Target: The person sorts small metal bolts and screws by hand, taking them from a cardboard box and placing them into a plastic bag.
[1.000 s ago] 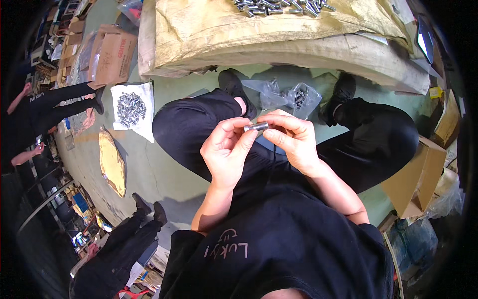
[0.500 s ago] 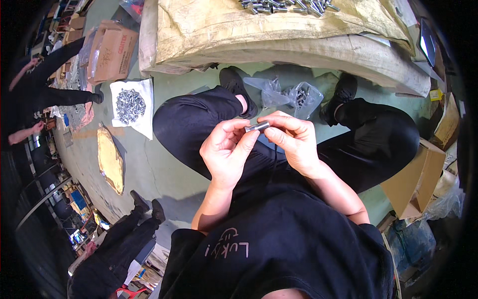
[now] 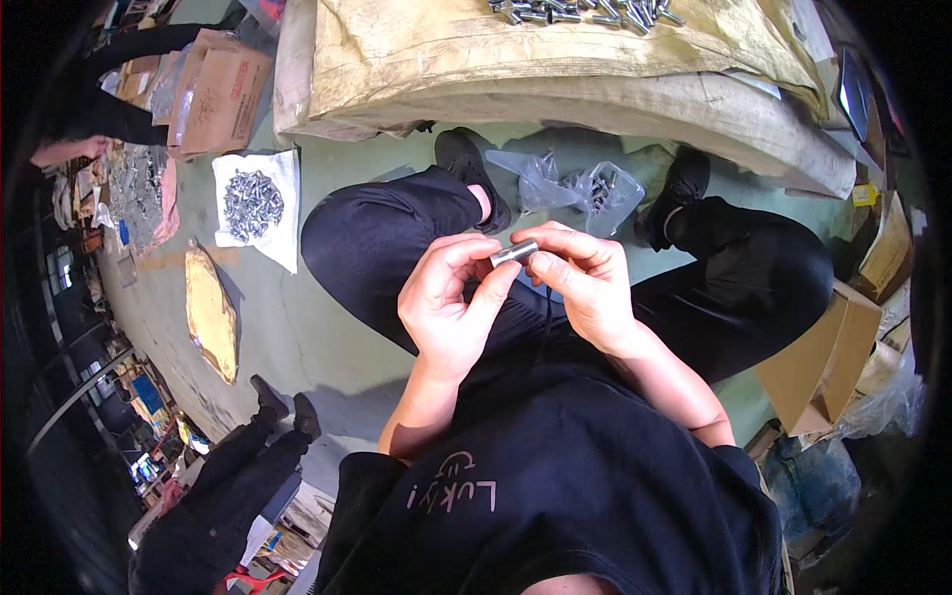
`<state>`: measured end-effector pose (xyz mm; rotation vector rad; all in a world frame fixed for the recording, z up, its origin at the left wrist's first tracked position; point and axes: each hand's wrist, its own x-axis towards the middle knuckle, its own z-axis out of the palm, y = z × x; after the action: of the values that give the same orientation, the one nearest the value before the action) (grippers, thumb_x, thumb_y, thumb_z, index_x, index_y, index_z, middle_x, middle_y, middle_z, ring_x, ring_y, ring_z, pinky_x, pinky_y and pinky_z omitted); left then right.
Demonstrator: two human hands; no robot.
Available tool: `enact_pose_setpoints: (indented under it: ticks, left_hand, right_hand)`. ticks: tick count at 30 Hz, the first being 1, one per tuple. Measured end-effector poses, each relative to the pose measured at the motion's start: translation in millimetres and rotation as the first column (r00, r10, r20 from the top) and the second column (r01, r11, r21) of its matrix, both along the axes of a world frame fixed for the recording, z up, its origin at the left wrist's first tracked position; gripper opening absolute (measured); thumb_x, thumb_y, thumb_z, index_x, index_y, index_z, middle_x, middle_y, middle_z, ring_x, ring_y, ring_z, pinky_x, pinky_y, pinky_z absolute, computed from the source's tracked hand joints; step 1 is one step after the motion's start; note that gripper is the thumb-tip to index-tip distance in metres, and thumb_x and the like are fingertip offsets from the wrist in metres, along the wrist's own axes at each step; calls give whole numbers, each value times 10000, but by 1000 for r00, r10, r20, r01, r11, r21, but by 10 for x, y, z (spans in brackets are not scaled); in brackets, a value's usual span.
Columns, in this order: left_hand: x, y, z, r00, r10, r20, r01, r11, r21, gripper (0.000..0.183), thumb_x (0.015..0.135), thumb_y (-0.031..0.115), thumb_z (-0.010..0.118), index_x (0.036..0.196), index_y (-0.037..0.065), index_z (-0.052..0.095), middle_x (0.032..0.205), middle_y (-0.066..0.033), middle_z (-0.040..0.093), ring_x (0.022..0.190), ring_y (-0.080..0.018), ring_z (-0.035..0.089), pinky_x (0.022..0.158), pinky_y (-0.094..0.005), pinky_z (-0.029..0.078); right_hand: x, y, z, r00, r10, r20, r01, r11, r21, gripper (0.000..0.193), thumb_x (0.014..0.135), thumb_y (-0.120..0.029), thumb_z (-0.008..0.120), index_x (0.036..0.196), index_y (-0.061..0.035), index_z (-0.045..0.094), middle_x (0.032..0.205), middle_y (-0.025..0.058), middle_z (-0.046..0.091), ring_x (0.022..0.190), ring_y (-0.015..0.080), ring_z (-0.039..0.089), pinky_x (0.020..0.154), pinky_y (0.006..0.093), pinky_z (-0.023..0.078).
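A small, shiny metal cylinder (image 3: pixel 514 254) lies slantwise between my two hands, above my lap. The fingertips and thumb of my left hand (image 3: pixel 446 307) are closed on its left end. At its right end, the thumb and index finger of my right hand (image 3: pixel 598 293) pinch it. Its ends are partly covered by my fingers, so I cannot tell whether it is one piece or two. Beyond my hands, a clear plastic bag (image 3: pixel 535 188) with metal parts in it rests on the floor between my feet.
Ahead stands a platform with a yellowish woven cover (image 3: pixel 446 59), bearing a pile of metal parts (image 3: pixel 595 12). On the left floor are a white sheet heaped with metal pieces (image 3: pixel 253 206) and a cardboard box (image 3: pixel 220 94). An open carton (image 3: pixel 818 362) stands right. Two people are at left.
My hands keep their grip on the metal cylinder, which has barely shifted. The person at the far left has moved toward the top of the view, and the whole view has shifted slightly.
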<state>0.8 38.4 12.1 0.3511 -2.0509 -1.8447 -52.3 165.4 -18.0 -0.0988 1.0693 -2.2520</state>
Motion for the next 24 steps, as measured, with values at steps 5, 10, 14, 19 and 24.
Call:
enact_pose_setpoints:
  ticks: [5, 10, 14, 19, 24]
  left_hand:
    - [3, -43, 2, 999, -36, -5, 35, 990, -138, 227, 700, -113, 620, 907, -68, 540, 916, -124, 541, 785, -145, 563, 686, -237, 479]
    - [-10, -72, 15, 1000, -8, -24, -4, 887, -461, 224, 659, -64, 677, 847, -15, 565, 842, -100, 567, 680, -127, 556, 581, -222, 468]
    - [-8, -30, 30, 1000, 20, 23, -9, 912, -411, 168, 662, -25, 688, 784, -1, 576, 789, -79, 581, 590, -97, 546, 511, -211, 447]
    - [82, -67, -69, 983, -7, 184, -6, 997, 72, 123, 755, -17, 622, 860, -13, 556, 746, 2, 559, 614, -27, 504, 544, -164, 420]
    - [74, -114, -98, 978, -42, 203, -31, 939, 342, 111, 772, 6, 613, 864, -2, 552, 729, 15, 549, 618, -22, 500, 544, -154, 408]
  right_hand:
    - [-7, -72, 28, 983, -39, 181, 37, 999, 16, 183, 786, -63, 592, 956, 0, 615, 763, 13, 588, 656, 62, 510, 582, 180, 397]
    - [13, -154, 91, 958, -45, 284, 14, 994, 108, 193, 791, -140, 597, 890, 25, 608, 716, 32, 588, 582, 76, 498, 525, 192, 384]
    - [68, -117, 11, 970, -113, 213, 58, 967, 249, 178, 806, -129, 586, 876, 33, 605, 710, 40, 580, 580, 86, 489, 519, 203, 372]
    - [111, -130, -27, 993, -77, 88, 63, 986, 153, 153, 818, -103, 574, 889, 29, 606, 718, 41, 580, 602, 96, 487, 557, 216, 382]
    - [106, -190, -17, 998, -66, 0, 65, 983, 171, 144, 819, -99, 569, 883, 25, 607, 718, 32, 577, 605, 91, 483, 562, 215, 380]
